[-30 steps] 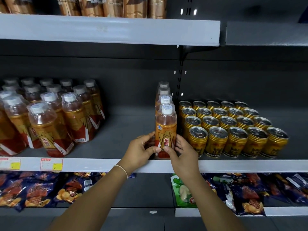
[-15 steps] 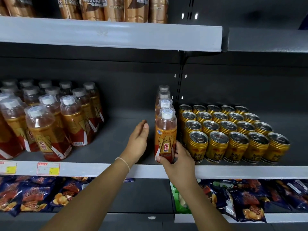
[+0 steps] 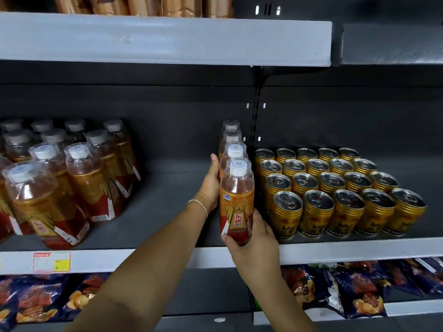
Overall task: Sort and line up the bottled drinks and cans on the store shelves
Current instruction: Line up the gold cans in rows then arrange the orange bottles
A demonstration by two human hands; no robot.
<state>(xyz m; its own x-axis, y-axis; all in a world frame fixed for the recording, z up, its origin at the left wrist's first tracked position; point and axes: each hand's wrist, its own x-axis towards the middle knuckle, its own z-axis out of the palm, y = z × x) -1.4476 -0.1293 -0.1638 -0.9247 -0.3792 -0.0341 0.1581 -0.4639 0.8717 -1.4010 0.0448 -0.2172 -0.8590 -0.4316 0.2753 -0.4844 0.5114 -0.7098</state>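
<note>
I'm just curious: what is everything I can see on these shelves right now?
front bottle: one, amber, white cap, middle shelf edge.
bottles behind it: three, amber, single file.
left bottles: a dozen or so, amber, wrapped, middle shelf left.
cans: twenty, gold, right of the file.
snack bags: several, dark blue, lower shelf.
price tag: one, red and yellow, shelf edge.
top-shelf containers: several, brown, blurred.
left hand: one, flat against the file's left side.
right hand: one, grips the front bottle's base.

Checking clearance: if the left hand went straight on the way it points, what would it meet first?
Likely the shelf's back panel. The left hand lies along the bottle row's left side, fingers pointing inward; it might brush the rear bottles, depth unclear.
</note>
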